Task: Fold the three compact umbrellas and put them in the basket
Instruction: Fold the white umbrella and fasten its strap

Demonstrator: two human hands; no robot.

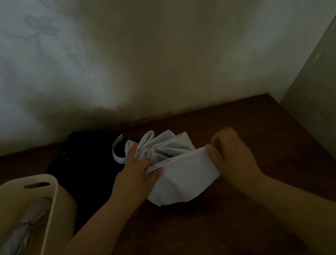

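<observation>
Single head-worn wide-angle view, facing forward and steeply down, close over dark brown wooden tabletop (233, 216), pale patterned wall (105, 48) filling upper frame, forearms entering from lower edge

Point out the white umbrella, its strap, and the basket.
white umbrella (184, 175): head view, on the smooth front panel of its fabric.
strap (118, 155): head view, on the loop's lower left curve.
basket (50, 216): head view, on its right rim.

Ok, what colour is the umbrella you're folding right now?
White, or a very pale grey in this dim light: the umbrella shows best in the head view.
</observation>
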